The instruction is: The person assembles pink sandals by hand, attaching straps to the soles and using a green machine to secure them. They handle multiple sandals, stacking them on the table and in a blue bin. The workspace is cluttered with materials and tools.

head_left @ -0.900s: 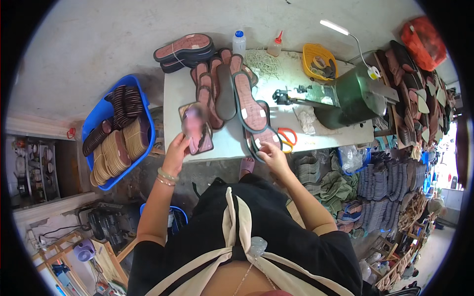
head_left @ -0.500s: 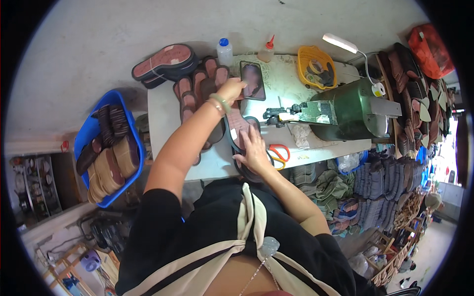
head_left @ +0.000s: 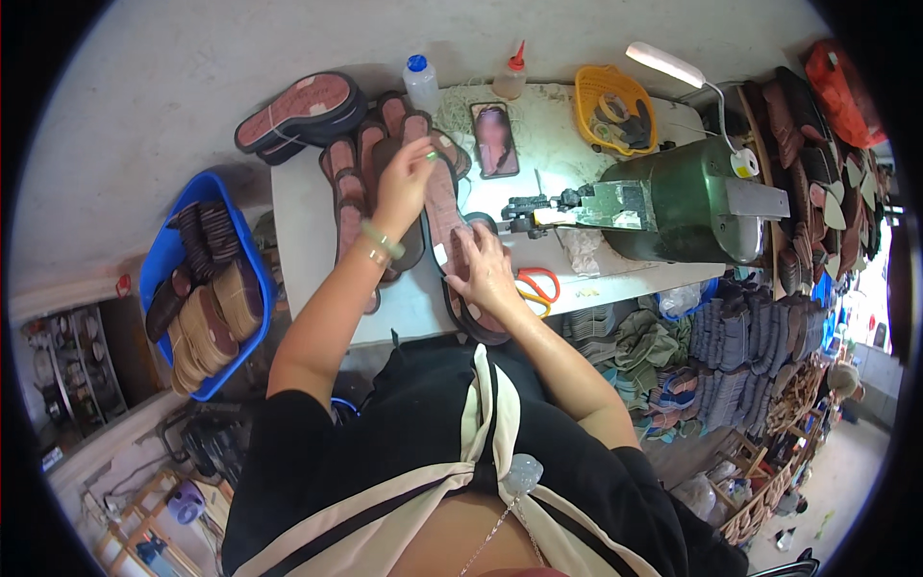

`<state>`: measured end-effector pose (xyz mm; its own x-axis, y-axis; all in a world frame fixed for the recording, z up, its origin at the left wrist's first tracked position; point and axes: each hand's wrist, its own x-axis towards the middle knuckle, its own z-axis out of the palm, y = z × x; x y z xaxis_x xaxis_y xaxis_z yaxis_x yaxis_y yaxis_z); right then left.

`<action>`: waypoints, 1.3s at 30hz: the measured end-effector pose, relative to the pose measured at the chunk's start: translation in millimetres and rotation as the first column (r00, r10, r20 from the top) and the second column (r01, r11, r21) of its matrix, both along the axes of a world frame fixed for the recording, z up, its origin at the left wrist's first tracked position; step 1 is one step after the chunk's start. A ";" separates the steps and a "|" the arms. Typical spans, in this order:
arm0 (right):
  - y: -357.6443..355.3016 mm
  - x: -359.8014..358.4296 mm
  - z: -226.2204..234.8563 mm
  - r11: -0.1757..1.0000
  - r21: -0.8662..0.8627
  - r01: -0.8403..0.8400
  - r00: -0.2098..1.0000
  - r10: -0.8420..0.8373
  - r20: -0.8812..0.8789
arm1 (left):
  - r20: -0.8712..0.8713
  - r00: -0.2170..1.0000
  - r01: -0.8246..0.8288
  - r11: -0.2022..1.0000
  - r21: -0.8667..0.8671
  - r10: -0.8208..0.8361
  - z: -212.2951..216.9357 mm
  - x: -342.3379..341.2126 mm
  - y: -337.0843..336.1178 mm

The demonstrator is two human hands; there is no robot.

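Note:
On the white table, a long shoe sole piece (head_left: 443, 213) with a reddish-brown top and dark rim runs away from me. My right hand (head_left: 484, 266) lies on its near part, fingers spread. My left hand (head_left: 409, 173), wearing bracelets and a green ring, is over the sole's far end; its fingers are loosely bent and a little blurred. Under and beside it are several similar soles (head_left: 348, 188). A dark sole (head_left: 481, 322) with a rounded end shows beneath my right hand at the table's front edge. A phone (head_left: 495, 140) with a lit screen lies beyond my hands.
A green sewing machine (head_left: 673, 207) stands right, below a lit lamp (head_left: 665, 63). Orange-handled scissors (head_left: 538, 287) lie near my right hand. At the back are two bottles (head_left: 420, 85) and a yellow basket (head_left: 615, 106). Left is a blue bin (head_left: 255, 260) of shoe parts.
My left hand has drawn back from the phone, moving left to the sole's far end. My right hand stays on the sole. The whole view has shifted slightly.

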<state>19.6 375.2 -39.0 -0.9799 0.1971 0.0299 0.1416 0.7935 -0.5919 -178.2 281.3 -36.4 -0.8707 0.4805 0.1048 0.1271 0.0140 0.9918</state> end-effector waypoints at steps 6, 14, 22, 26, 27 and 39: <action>12.2 16.6 -5.9 0.871 -0.467 0.150 0.986 -0.099 0.132 | 0.324 0.908 -0.230 0.962 -0.145 0.266 8.3 123.4 -90.4; 33.2 52.1 31.0 0.112 -0.981 0.159 0.987 -0.028 0.156 | 0.729 0.684 -0.113 0.982 0.150 -0.032 63.9 149.7 -83.4; 19.4 60.4 69.0 0.304 -0.941 0.147 0.983 0.056 0.172 | 0.504 0.831 0.146 0.967 0.207 -0.234 61.6 151.2 -88.1; 19.1 68.6 63.5 0.086 -0.972 0.217 0.975 0.038 0.221 | 0.356 0.912 0.205 0.978 0.033 -0.203 51.0 182.0 -73.7; 16.3 75.0 64.5 -0.007 -0.971 0.239 0.971 -0.019 0.239 | 0.343 0.919 0.189 0.981 0.046 -0.193 49.0 186.8 -71.5; 39.8 46.6 61.6 0.225 -0.956 0.187 0.982 -0.011 0.189 | 0.577 0.767 0.126 0.947 0.294 -0.281 61.8 152.1 -60.6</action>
